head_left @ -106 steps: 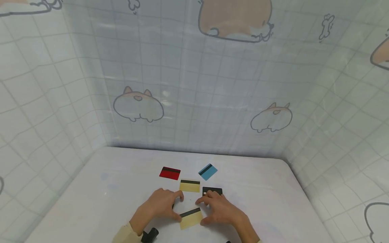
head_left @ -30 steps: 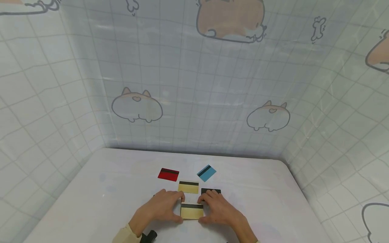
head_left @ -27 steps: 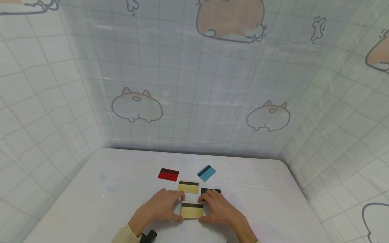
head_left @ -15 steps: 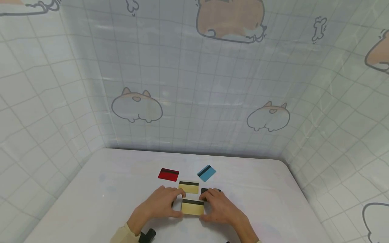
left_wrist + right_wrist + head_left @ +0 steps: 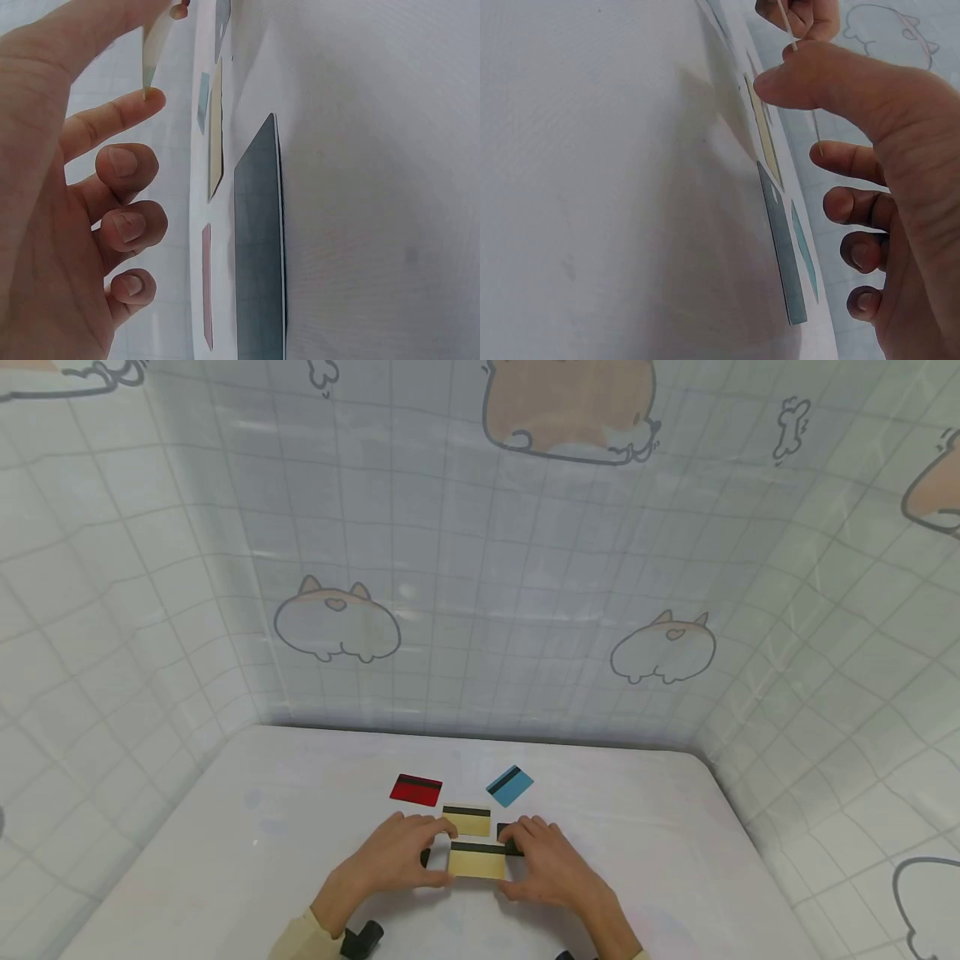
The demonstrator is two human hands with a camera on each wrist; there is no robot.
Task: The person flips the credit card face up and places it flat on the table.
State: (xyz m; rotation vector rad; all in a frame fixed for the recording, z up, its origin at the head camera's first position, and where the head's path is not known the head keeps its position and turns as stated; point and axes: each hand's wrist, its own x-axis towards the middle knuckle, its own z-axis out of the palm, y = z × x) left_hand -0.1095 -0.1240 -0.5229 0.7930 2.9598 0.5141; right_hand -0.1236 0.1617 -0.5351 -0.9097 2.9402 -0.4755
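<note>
A pale yellow card with a dark stripe (image 5: 477, 863) is held between both hands, lifted off the white table. My left hand (image 5: 397, 853) pinches its left end by the corners, thumb at the near edge and index finger at the far one. The right hand (image 5: 557, 864) grips the right end likewise. Both wrist views show the card nearly edge-on, with the other fingers loosely curled beside it. Just beneath the left hand a dark card (image 5: 259, 240) lies on the table. Another dark card (image 5: 781, 247) lies by the right hand, which partly covers it in the head view.
Farther back on the white table (image 5: 637, 827) lie a second yellow striped card (image 5: 467, 822), a red card (image 5: 416, 789) and a slanted blue card (image 5: 510, 786). Curtains with a grid and cartoon dogs (image 5: 337, 622) enclose the table at the back and sides.
Tilted at first, the yellow card was straightened between the hands by one second ago. Since then both hands have raised it, and it stands higher in the head view, covering part of the right dark card.
</note>
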